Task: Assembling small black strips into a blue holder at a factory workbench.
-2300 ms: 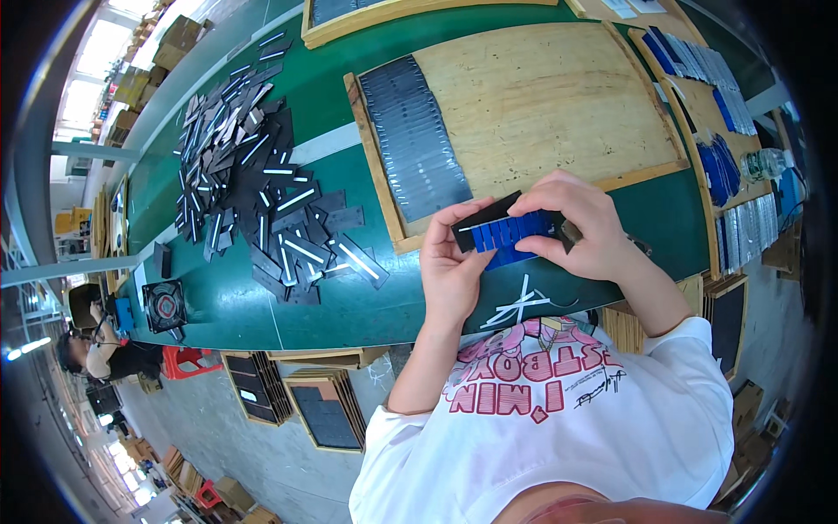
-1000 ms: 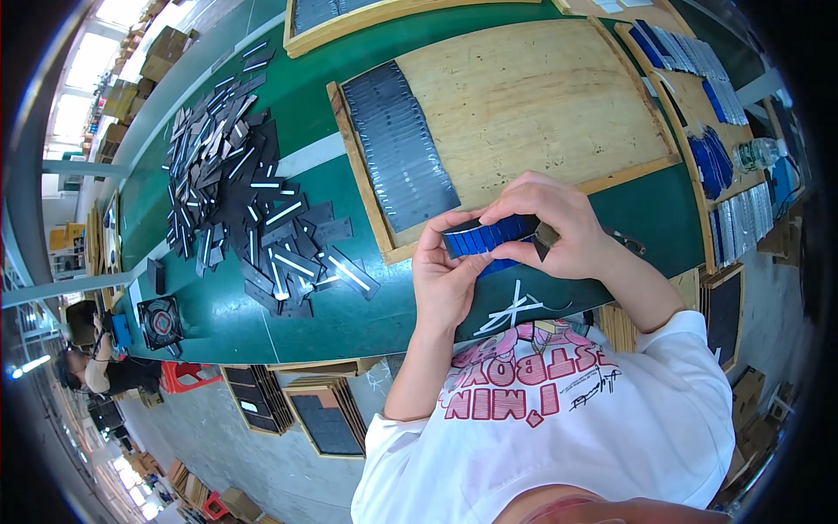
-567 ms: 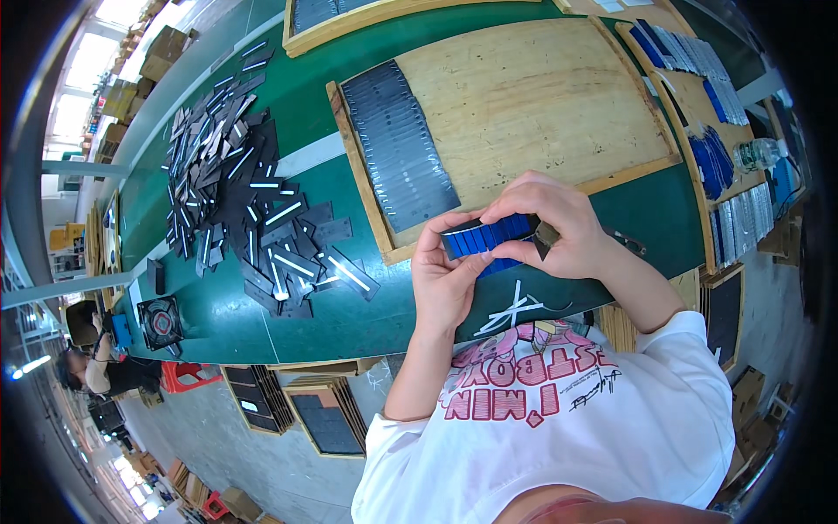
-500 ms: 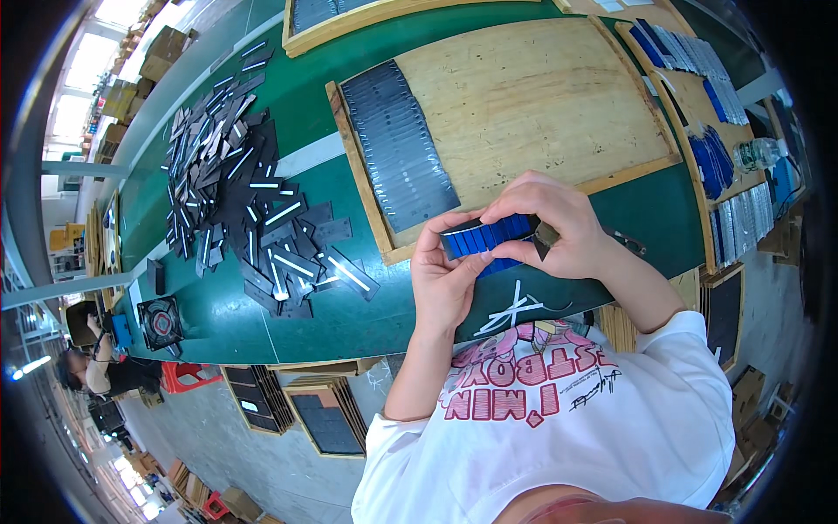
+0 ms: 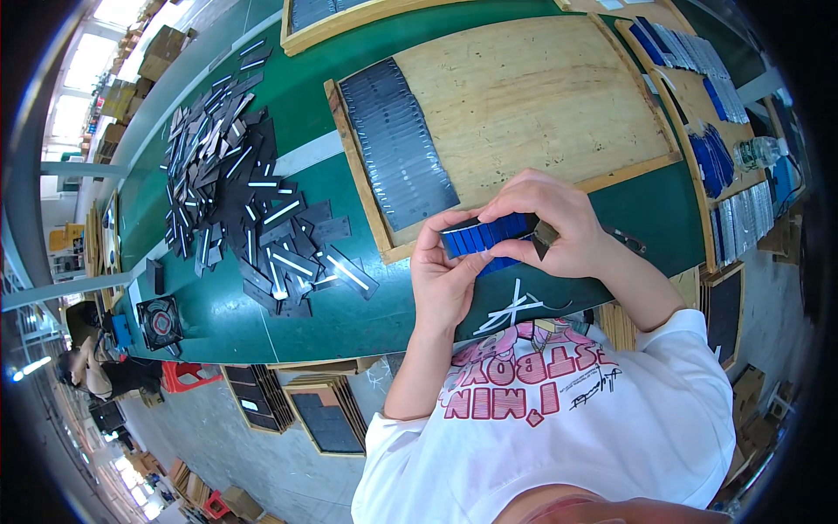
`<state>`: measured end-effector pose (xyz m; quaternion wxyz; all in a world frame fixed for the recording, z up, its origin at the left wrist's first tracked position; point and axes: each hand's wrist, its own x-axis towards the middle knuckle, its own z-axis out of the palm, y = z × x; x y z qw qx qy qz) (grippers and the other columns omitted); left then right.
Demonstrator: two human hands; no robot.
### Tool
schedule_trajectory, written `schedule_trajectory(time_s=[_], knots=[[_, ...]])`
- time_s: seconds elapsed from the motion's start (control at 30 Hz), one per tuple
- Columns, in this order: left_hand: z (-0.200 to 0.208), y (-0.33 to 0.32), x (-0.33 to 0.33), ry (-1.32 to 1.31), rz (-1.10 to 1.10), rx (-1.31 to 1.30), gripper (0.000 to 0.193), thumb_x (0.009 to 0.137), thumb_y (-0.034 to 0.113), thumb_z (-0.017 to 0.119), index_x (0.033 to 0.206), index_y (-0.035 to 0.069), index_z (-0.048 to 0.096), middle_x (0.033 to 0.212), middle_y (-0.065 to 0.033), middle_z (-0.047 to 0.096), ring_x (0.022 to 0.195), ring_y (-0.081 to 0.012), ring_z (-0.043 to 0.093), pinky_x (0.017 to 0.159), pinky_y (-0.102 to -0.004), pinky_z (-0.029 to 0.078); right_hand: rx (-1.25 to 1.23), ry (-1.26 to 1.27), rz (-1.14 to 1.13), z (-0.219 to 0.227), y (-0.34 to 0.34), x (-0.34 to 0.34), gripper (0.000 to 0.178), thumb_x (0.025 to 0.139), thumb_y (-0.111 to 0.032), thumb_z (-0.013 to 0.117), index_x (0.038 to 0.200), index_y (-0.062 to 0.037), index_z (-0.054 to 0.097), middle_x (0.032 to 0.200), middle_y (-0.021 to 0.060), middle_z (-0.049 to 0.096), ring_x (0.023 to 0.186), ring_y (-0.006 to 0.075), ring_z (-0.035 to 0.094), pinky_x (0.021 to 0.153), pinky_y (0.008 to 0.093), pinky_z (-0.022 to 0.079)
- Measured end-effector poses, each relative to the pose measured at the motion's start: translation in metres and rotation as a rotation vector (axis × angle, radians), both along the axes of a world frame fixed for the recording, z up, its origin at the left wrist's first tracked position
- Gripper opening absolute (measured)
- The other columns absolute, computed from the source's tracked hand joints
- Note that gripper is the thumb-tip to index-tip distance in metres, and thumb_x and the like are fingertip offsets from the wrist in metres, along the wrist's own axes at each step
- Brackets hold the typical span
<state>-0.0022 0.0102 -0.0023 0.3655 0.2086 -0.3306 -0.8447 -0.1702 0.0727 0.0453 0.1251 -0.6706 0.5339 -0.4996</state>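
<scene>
A flexible strip of blue rectangular segments bows between my two hands, above the front edge of the green table. My left hand pinches its left end, thumb below and fingers above. My right hand closes on the other end with thumb and fingertips. A small brownish, square-edged piece shows beside the right palm; what it is I cannot tell. More blue shows under the fingers, partly hidden. Just beyond my hands lies a wood-framed board with a row of dark strips along its left side.
A heap of loose dark strips, some with white bands, covers the table's left. White slivers lie near my shirt. At right are a tray of blue and silver strips and a clear bottle. A small fan stands far left.
My hands and the blue strip stay almost in place, with only a very slight shift. At the far left, a person in the background has moved their arms.
</scene>
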Motion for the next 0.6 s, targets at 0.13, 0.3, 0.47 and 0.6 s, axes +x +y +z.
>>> schedule_trajectory(time_s=[0.13, 0.3, 0.47, 0.6], knots=[[-0.0002, 0.0002, 0.0, -0.002, 0.0, -0.003, 0.044, 0.08, -0.015, 0.065, 0.118, 0.001, 0.052, 0.106, -0.0124, 0.063, 0.094, -0.0183, 0.065, 0.083, -0.0314, 0.057, -0.003, -0.002, 0.009, 0.0009, -0.0001, -0.0008, 0.041, 0.068, -0.012, 0.081, 0.104, -0.0101, 0.06, 0.096, 0.004, 0.067, 0.087, 0.0249, 0.064, 0.073, 0.0349, 0.053], [0.0014, -0.0001, -0.0012, 0.018, 0.004, 0.012, 0.044, 0.079, -0.015, 0.066, 0.118, 0.001, 0.052, 0.107, -0.0133, 0.063, 0.096, -0.0201, 0.065, 0.083, -0.0328, 0.057, -0.007, 0.014, -0.003, 0.0004, -0.0001, -0.0011, 0.04, 0.069, -0.014, 0.081, 0.103, -0.0102, 0.06, 0.096, 0.0044, 0.067, 0.086, 0.0252, 0.064, 0.073, 0.0352, 0.053], [-0.0012, -0.0017, 0.0016, 0.035, -0.021, 0.01, 0.045, 0.079, -0.017, 0.064, 0.119, 0.0, 0.05, 0.116, -0.016, 0.059, 0.103, -0.0219, 0.063, 0.088, -0.0333, 0.055, -0.016, 0.048, -0.013, -0.0019, -0.0015, -0.0007, 0.038, 0.071, -0.017, 0.08, 0.103, -0.0104, 0.06, 0.096, 0.0042, 0.067, 0.087, 0.0259, 0.063, 0.073, 0.0356, 0.053], [-0.0028, -0.0021, 0.0014, 0.065, -0.053, 0.021, 0.045, 0.08, -0.018, 0.062, 0.119, -0.001, 0.048, 0.122, -0.0178, 0.056, 0.109, -0.0234, 0.061, 0.092, -0.0333, 0.054, -0.009, 0.067, -0.019, -0.0013, -0.0008, -0.001, 0.039, 0.069, -0.014, 0.081, 0.102, -0.0088, 0.062, 0.097, 0.005, 0.067, 0.087, 0.0256, 0.064, 0.075, 0.0352, 0.052]])
